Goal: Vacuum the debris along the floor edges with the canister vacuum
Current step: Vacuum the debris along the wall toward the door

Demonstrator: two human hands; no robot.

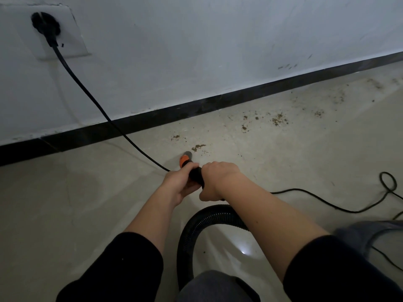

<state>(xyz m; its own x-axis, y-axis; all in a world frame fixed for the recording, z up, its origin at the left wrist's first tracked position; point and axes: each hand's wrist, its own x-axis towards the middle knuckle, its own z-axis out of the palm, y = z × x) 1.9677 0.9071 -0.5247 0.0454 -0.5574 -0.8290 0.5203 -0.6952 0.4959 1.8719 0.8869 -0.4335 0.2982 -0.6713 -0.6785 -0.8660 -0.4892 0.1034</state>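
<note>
left hand (178,184) + right hand (216,179): both clenched round nozzle (187,159) | tip beside debris (198,147) | hose (196,223) loops below

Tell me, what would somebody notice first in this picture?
Probably the two hands in the middle: the left hand and right hand both grip the black hose, whose orange nozzle points at the floor. Next, brown crumbs of debris lie scattered beside the dark baseboard. A black cord runs from the wall socket, upper left.
</note>
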